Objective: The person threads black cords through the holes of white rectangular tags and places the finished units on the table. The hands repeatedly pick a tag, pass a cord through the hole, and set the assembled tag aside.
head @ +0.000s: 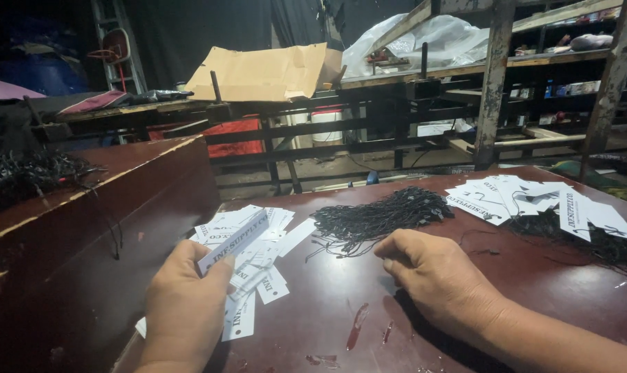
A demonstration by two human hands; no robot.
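My left hand (185, 304) holds one white paper tag (232, 242) by its lower end, tilted up to the right, over a loose pile of white tags (258, 273) on the dark red table (341, 304). My right hand (434, 273) rests on the table with fingers curled, knuckles toward a bundle of black strings (376, 217) just beyond its fingertips. Whether it pinches a string is hidden. A second heap of white tags with black strings attached (528, 200) lies at the far right.
A raised dark red box top (106, 186) stands to the left with a tangle of black strings (23, 176) on it. Behind are metal racks (493, 83), a folded cardboard sheet (265, 72) and a white plastic bag (431, 38).
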